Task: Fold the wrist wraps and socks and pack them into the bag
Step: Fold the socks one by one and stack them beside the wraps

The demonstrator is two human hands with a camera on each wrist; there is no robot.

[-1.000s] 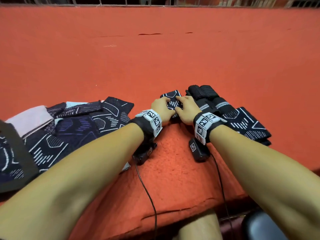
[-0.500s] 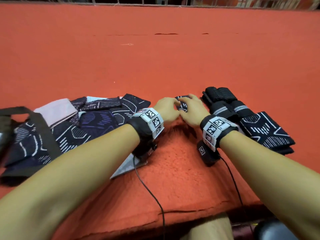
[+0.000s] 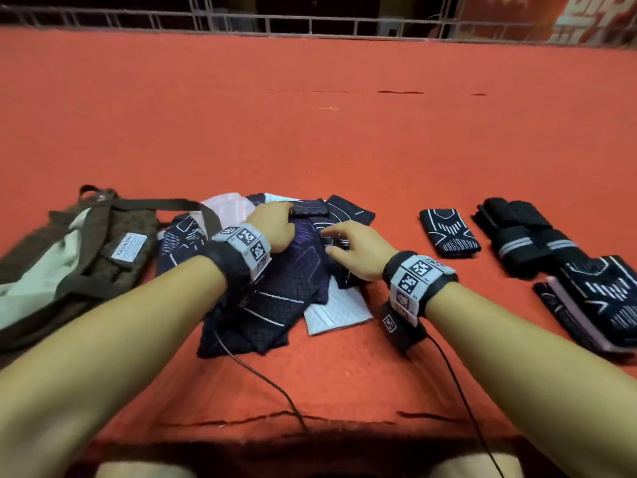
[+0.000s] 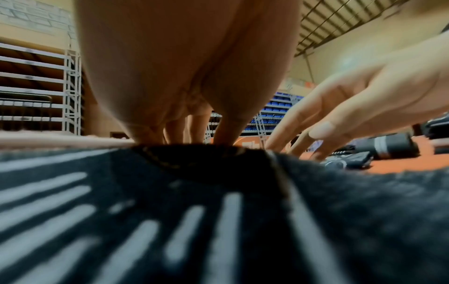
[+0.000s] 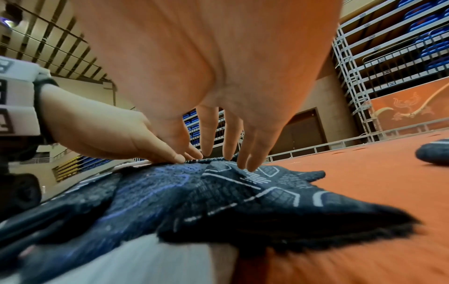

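The left hand [image 3: 272, 229] is shown with fingers curled onto a dark strip [image 3: 307, 209] at the far edge of the unfolded sock pile [image 3: 275, 298], just beyond its fingertips. The strip's long axis runs left to right. The right hand [image 3: 355, 251] is held with fingers spread, tips touching the pile just beside the left hand; the bag [image 3: 86, 257] lies left of both.

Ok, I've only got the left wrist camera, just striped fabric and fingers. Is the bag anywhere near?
Observer: Yes, the bag lies just left of the pile.
Operator: What's my left hand got?
Observer: The left hand pinches a dark piece at the pile's far edge.
Operator: Anything folded yet?
Observer: To the right lie one folded sock, rolled wraps and a folded stack.
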